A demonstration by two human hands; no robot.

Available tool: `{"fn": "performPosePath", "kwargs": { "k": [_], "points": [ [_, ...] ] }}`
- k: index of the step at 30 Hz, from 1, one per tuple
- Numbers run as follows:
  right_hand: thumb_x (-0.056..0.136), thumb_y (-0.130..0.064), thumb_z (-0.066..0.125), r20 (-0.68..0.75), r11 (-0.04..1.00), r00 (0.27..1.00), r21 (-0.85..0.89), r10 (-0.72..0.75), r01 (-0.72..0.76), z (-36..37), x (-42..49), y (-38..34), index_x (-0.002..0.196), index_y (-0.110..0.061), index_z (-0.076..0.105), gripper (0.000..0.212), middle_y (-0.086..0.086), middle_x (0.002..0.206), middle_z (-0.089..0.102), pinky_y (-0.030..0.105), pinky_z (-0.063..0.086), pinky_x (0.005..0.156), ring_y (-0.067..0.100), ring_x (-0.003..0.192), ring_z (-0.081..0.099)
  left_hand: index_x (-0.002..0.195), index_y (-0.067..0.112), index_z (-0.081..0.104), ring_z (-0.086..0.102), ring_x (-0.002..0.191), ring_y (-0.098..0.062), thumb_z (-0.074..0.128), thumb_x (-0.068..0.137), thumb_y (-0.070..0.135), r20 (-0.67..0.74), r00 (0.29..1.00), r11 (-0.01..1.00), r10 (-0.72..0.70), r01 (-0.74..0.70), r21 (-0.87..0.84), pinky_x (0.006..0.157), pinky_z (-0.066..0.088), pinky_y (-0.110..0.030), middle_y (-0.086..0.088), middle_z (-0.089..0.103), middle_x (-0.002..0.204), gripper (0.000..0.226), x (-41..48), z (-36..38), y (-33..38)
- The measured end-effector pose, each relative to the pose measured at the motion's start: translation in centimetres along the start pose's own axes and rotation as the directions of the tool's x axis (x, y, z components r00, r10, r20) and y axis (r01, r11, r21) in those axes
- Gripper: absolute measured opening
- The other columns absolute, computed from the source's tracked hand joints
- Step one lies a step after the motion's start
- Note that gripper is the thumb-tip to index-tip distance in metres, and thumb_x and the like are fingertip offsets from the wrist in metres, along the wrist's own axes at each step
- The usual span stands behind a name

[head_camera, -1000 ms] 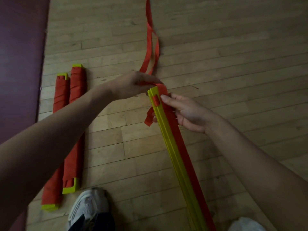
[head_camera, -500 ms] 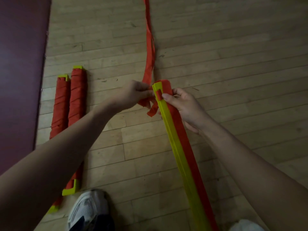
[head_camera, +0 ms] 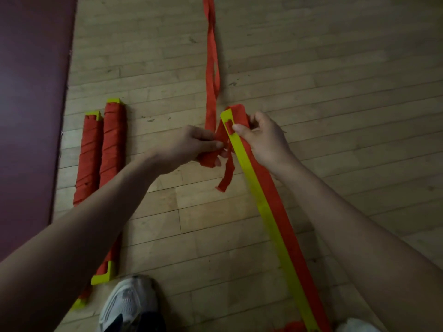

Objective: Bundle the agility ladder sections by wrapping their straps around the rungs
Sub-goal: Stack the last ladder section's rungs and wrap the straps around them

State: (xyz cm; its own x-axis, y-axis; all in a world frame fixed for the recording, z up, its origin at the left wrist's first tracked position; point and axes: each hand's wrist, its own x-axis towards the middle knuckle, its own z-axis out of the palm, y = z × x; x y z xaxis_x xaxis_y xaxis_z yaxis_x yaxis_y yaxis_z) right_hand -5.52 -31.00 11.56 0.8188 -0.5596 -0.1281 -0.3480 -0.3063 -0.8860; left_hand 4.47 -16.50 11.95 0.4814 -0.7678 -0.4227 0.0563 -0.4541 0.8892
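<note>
A stack of yellow-green ladder rungs (head_camera: pixel 261 200) with red strap along its right side slants from the bottom right up to the middle of the floor. My right hand (head_camera: pixel 266 140) grips the stack's far end, thumb on the small red loop in the slot. My left hand (head_camera: pixel 191 147) pinches the red strap (head_camera: pixel 211 68) just left of that end; a short tail hangs below my fingers. The strap's long part runs away over the floor to the top edge. Two bundles wrapped in red strap (head_camera: pixel 103 152) lie side by side at the left.
The wooden floor (head_camera: pixel 335 80) spreads to the right and ahead. A dark maroon mat (head_camera: pixel 28 92) borders it on the left. My white shoe (head_camera: pixel 127 305) stands at the bottom, beside the wrapped bundles' near ends. Another pale shoe tip (head_camera: pixel 357 325) shows at the bottom right.
My left hand came down from above the rung end to its left side, pulling the strap with it. The long strap on the floor now lies straighter. My right hand kept its grip.
</note>
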Motion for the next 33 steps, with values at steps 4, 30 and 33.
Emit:
{"fn": "performPosePath", "kwargs": {
  "k": [4,30,33],
  "points": [
    [0.094,-0.027,0.058,-0.012,0.932,0.979,-0.308,-0.205,0.192,0.1,-0.6,-1.0,0.097,-0.014,0.047,0.018,0.003,0.099,0.049,0.026,0.031,0.059,0.016,0.082,0.047,0.098,0.000,0.069,0.068,0.063,-0.009,0.057,0.094,0.008,-0.107,0.994,0.998,0.019,-0.025,-0.051,0.062,0.057,-0.022,-0.004,0.073,0.081,0.015,-0.2,1.3,0.3],
    [0.081,-0.027,0.075,-0.002,0.978,0.996,0.191,-0.091,0.090,2.5,-2.9,2.0,0.124,-0.015,0.031,0.063,0.000,0.120,0.045,0.016,0.047,0.084,0.011,0.107,0.052,0.078,0.006,0.063,0.057,0.048,-0.008,0.045,0.101,0.030,-0.251,0.968,0.999,0.014,-0.005,0.035,0.050,0.047,-0.021,-0.006,0.060,0.063,0.038,0.0,1.8,1.2],
    [0.080,-0.046,0.070,0.071,0.975,0.985,0.149,0.157,-0.167,1.6,-2.3,2.2,0.118,-0.020,0.021,0.067,0.000,0.124,0.037,0.021,0.042,0.085,0.014,0.113,0.045,0.083,0.003,0.063,0.056,0.052,-0.009,0.043,0.101,0.029,-0.186,0.980,0.998,0.066,-0.060,0.036,0.051,0.045,-0.020,-0.009,0.059,0.068,0.038,0.1,1.2,1.2]
  ]
}}
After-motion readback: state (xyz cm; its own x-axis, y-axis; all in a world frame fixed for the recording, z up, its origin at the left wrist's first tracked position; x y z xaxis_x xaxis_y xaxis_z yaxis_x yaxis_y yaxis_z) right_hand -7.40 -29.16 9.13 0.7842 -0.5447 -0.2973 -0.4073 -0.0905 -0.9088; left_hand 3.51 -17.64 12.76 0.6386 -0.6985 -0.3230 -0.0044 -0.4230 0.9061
